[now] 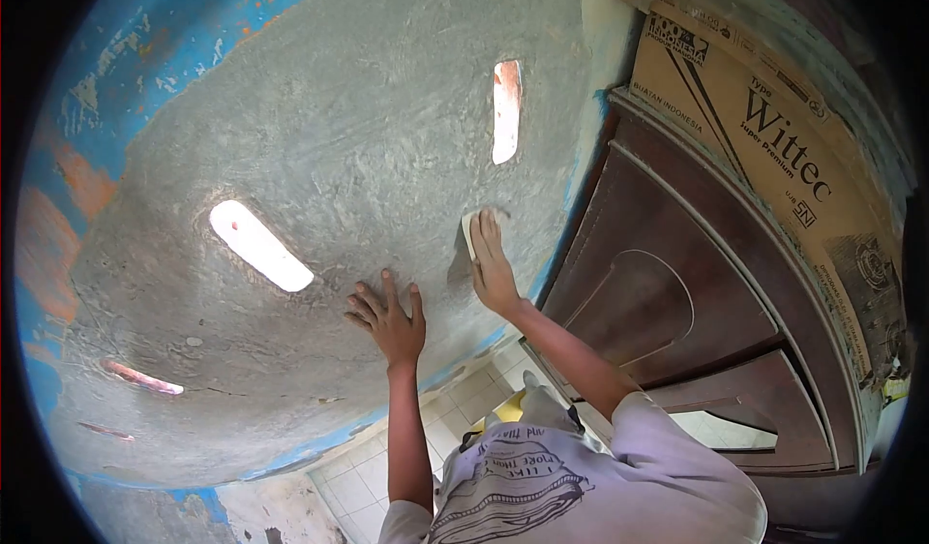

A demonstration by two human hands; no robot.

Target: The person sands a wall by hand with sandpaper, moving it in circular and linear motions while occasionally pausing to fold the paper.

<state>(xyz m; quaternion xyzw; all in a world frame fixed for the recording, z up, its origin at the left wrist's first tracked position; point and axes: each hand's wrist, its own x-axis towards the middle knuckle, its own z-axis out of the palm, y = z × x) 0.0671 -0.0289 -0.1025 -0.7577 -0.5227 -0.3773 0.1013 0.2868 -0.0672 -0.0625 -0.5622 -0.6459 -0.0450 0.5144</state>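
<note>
A grey plastered wall (358,128) fills the left and middle of the view. My left hand (390,321) lies flat against it with fingers spread and nothing in it. To its right, my right hand (492,268) presses a thin pale piece, perhaps sandpaper, (468,236) against the wall. Only the left edge of that piece shows beside my fingers. Above my right hand is a narrow upright slot (506,113) in the wall, and a slanted bright slot (259,246) lies left of my left hand.
Dark wooden furniture (668,254) stands close on the right, with a printed cardboard box (755,128) on top. Blue and orange old paint (92,128) borders the plaster. White floor tiles (358,486) show below. Another slot (142,377) is at lower left.
</note>
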